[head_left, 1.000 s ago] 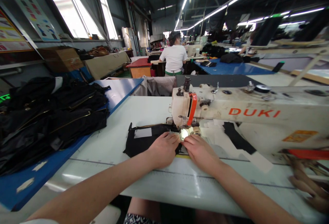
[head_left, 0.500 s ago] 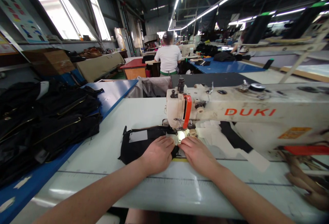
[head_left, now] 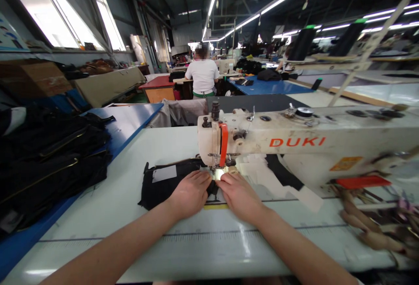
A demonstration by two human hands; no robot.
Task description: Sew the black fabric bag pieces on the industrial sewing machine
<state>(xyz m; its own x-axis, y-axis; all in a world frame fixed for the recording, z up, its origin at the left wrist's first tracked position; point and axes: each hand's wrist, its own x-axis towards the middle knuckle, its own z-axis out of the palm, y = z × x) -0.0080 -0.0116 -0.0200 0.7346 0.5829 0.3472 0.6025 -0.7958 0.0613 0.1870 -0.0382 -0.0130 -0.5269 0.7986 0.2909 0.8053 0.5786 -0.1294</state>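
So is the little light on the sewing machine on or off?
On. The light glows bright white under the head of the sewing machine, just ahead of the left hand and right hand at the black fabric.

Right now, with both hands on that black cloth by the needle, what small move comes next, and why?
Probably ease the black fabric piece forward under the needle of the cream DUKI sewing machine. The left hand presses it flat, the right hand rests at its edge beside the lit needle area, so it looks lined up to feed.
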